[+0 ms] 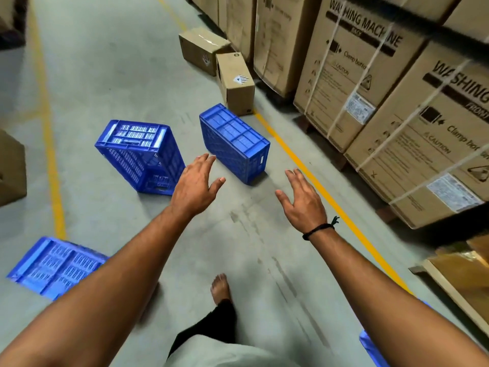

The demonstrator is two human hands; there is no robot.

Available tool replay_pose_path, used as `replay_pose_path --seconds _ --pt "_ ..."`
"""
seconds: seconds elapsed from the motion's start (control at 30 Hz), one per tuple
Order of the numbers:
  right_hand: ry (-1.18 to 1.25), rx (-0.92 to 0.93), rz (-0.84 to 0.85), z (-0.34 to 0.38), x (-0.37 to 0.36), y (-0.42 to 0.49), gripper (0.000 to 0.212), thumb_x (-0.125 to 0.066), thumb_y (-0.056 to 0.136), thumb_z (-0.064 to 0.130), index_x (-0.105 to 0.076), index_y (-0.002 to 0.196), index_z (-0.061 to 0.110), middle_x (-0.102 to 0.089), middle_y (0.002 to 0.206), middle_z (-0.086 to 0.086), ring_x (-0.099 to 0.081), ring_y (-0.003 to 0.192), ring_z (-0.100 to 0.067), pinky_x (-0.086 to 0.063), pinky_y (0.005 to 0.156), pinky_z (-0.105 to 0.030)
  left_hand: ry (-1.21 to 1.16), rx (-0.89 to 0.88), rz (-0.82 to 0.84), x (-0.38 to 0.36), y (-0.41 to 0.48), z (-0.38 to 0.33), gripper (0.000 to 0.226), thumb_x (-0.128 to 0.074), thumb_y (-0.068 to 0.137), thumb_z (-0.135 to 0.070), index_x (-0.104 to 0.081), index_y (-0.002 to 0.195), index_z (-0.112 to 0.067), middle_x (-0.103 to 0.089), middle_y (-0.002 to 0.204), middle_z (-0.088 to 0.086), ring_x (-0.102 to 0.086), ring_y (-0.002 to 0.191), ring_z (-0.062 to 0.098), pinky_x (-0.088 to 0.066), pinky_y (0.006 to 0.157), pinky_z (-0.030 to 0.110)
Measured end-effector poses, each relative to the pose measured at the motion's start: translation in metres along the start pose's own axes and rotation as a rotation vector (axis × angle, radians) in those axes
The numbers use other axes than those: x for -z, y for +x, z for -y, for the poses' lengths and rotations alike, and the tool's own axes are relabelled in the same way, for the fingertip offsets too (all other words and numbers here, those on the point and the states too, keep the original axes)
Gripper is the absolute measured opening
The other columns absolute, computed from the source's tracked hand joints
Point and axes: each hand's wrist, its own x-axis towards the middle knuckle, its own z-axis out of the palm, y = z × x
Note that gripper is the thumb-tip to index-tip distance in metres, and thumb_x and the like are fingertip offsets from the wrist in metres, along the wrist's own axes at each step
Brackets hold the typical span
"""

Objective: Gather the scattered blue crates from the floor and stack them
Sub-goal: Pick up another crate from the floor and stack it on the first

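Note:
Blue plastic crates lie scattered on the grey floor. One crate (235, 143) lies upside down ahead, just beyond both hands. A second crate (143, 154) sits tipped on its side to the left of it. A third crate (53, 266) lies upside down at the lower left, partly behind my left forearm. A corner of another blue crate (370, 345) shows at the bottom right under my right arm. My left hand (197, 185) reaches forward with fingers spread, holding nothing, its fingertips close to the first crate. My right hand (303, 197) is also stretched out, open and empty.
Tall washing machine cartons (357, 62) on pallets line the right side behind a yellow floor line (304, 165). Two small cardboard boxes (232, 78) lie beyond the crates. Another carton (10, 168) stands at the left edge. My bare foot (221, 287) is on the floor below.

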Motion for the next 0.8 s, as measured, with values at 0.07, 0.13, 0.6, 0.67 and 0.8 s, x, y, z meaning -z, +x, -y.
replay_pose_path --seconds 0.07,0.13,0.6,0.67,0.8 --pt "-0.012 -0.019 0.007 0.008 -0.011 0.040 0.060 -0.042 0.093 0.052 -0.027 0.146 0.029 -0.025 0.156 -0.002 -0.026 0.142 -0.018 -0.025 0.114 -0.036 -0.024 0.020 0.026 0.001 0.042 0.017 0.066 -0.044 0.093 -0.050 -0.022 0.149 -0.024 -0.021 0.158 0.002 -0.019 0.145 0.020 -0.021 0.118 0.043" --pt "-0.024 -0.027 0.012 0.015 -0.019 0.075 0.060 -0.042 0.093 0.052 -0.027 0.146 0.029 -0.025 0.156 -0.001 -0.027 0.142 -0.018 -0.025 0.114 -0.035 -0.018 0.010 0.053 0.000 0.077 0.029 0.066 -0.044 0.093 -0.050 -0.021 0.149 -0.023 -0.020 0.158 0.002 -0.018 0.146 0.021 -0.020 0.118 0.043" --pt "0.002 -0.042 0.073 -0.007 -0.086 0.354 0.057 -0.048 0.091 0.050 -0.034 0.144 0.031 -0.027 0.155 0.001 -0.034 0.138 -0.020 -0.026 0.112 -0.033 0.046 -0.068 0.203 -0.047 0.346 0.070 0.065 -0.036 0.096 -0.052 -0.019 0.151 -0.023 -0.012 0.160 -0.002 -0.002 0.148 0.018 -0.008 0.121 0.037" --pt "-0.007 -0.037 0.105 -0.020 -0.104 0.392 0.057 -0.048 0.091 0.050 -0.035 0.143 0.031 -0.028 0.155 0.000 -0.034 0.138 -0.020 -0.026 0.112 -0.033 0.070 -0.065 0.225 -0.060 0.382 0.073 0.065 -0.037 0.096 -0.052 -0.018 0.151 -0.023 -0.010 0.160 -0.002 -0.001 0.148 0.018 -0.007 0.121 0.037" --pt "-0.039 -0.040 0.167 -0.046 -0.143 0.471 0.061 -0.041 0.087 0.057 -0.034 0.143 0.034 -0.027 0.155 0.001 -0.037 0.136 -0.022 -0.028 0.112 -0.035 0.055 -0.062 0.235 -0.094 0.461 0.081 0.065 -0.038 0.096 -0.050 -0.018 0.151 -0.021 -0.010 0.160 -0.001 0.000 0.148 0.017 -0.006 0.121 0.035"
